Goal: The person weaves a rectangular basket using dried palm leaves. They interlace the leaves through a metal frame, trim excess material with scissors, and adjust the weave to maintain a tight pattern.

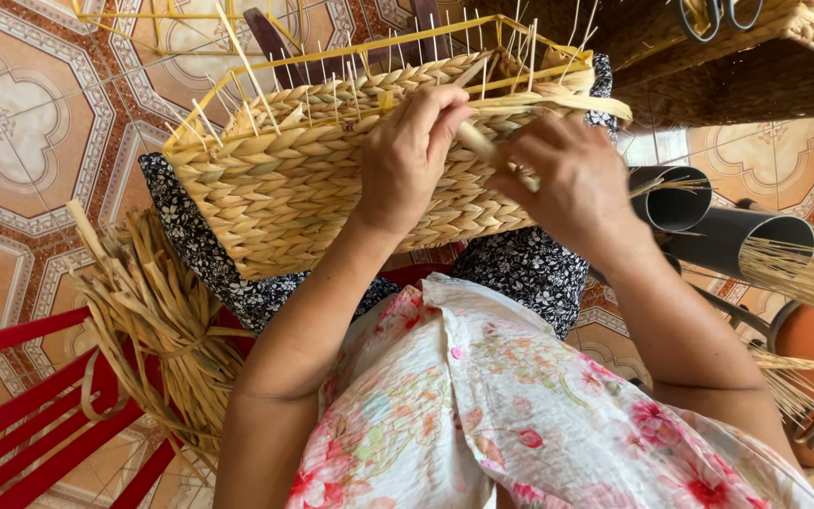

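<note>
A half-woven straw basket (284,179) on a yellow wire frame (350,49) rests on my lap, its rim facing away. My left hand (409,155) presses against the basket's upper side, fingers closed on a pale straw strand (476,141). My right hand (567,179) sits just to the right, pinching the same strand near the basket's right corner. Thin upright stakes stick out along the rim.
A bundle of dried straw (157,320) lies at my left on a red chair (30,415). Two grey tubes (708,221) holding thin reeds stand at the right. A finished woven basket (756,66) sits at top right. Patterned floor tiles lie beneath.
</note>
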